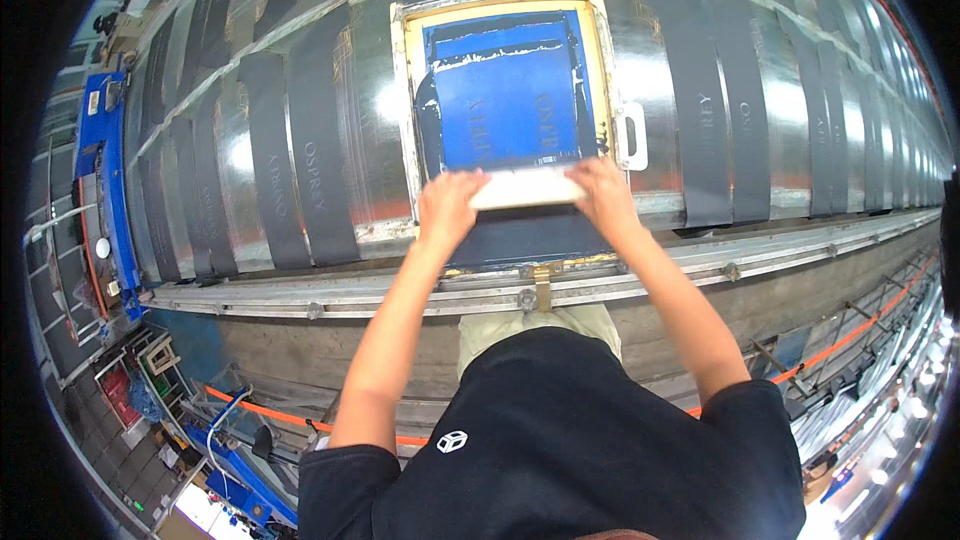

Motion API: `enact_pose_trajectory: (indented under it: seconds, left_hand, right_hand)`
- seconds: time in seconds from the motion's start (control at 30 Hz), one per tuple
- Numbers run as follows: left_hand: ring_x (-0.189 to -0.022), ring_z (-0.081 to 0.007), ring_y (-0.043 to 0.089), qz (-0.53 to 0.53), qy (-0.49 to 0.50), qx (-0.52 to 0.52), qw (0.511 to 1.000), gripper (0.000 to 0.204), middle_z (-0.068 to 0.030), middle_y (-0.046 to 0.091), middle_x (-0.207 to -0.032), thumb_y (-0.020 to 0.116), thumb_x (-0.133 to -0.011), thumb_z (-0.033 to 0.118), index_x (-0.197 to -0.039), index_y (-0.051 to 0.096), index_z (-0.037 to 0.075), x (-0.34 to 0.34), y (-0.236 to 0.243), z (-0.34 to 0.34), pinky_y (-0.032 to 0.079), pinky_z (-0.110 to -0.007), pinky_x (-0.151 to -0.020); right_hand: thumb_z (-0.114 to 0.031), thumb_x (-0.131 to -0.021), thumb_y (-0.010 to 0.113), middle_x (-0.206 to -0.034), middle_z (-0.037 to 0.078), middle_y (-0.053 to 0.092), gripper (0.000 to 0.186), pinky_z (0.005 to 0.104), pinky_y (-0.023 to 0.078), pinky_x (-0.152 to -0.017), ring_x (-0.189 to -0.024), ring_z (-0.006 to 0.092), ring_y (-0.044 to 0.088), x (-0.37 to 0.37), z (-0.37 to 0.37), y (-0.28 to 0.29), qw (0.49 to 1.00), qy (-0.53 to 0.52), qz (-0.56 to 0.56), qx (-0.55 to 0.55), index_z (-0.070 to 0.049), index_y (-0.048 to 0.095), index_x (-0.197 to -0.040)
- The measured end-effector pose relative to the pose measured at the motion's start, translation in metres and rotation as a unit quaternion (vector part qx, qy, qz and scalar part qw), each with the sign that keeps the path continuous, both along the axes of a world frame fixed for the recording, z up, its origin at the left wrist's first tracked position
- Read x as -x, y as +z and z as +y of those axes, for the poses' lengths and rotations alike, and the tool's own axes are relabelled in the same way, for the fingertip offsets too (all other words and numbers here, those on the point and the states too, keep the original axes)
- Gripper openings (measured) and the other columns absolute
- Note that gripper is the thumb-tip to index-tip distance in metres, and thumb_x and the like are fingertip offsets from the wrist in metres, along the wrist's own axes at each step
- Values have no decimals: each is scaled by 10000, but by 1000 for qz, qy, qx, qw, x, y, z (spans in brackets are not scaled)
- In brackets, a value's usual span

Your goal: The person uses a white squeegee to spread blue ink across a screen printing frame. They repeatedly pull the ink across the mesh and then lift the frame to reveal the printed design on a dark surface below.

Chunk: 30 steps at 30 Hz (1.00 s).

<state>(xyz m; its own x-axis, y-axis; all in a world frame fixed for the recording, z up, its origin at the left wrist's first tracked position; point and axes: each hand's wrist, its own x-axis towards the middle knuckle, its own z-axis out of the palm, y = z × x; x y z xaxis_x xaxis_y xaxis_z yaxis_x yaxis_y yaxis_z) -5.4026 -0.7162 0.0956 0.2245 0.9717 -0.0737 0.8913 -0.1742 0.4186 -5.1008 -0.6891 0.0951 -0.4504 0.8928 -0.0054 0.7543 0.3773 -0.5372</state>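
Note:
A pale squeegee (528, 189) lies crosswise over a printing screen. My left hand (448, 206) is closed on its left end, and my right hand (604, 198) grips the right end. The screen has a worn metal frame (404, 75) with a yellow border. Its blue mesh (500, 105) shows beyond the squeegee, with faint lettering and dark, patchy ink edges. Nearer to me, the screen looks dark. The squeegee's lower edge, where it meets the screen, is hidden. A white handle (641, 137) sticks out from the frame's right side.
Dark grey cut pieces (703, 110) with printed lettering lie in rows along the shiny table (645, 70) on both sides. A metal rail (670, 278) runs along the table's near edge, in front of my body. A blue metal structure (118, 190) stands at the left.

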Motion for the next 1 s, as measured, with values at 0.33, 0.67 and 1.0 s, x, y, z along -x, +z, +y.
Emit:
enact_pose_trajectory:
  seconds: [0.33,0.67,1.0]
  left_hand:
    - [-1198,-253,637,-22,5,25,999,552,19,707,-1296,719,-725,-15,-1232,730,203,-6,6,-94,529,-407,-925]
    - [-975,-315,723,-64,38,29,997,351,-90,763,-1029,664,-845,121,-1143,782,264,25,17,180,582,-422,-850]
    - [-1006,-301,705,-26,77,22,996,329,-57,757,-1050,701,-818,144,-1104,797,274,16,2,208,559,-423,-873]
  right_hand:
    - [9,-656,783,-1266,102,616,547,420,489,-1033,-1190,314,566,-10,-65,25,999,42,22,27,-50,688,-1191]
    - [-122,-781,747,-1163,190,711,343,436,521,-999,-1125,362,656,20,204,12,999,46,2,-10,-40,742,-1115]
    - [-30,-699,751,-1079,136,726,352,420,534,-963,-1067,344,663,28,213,-24,998,-46,-5,-49,-75,772,-1048]
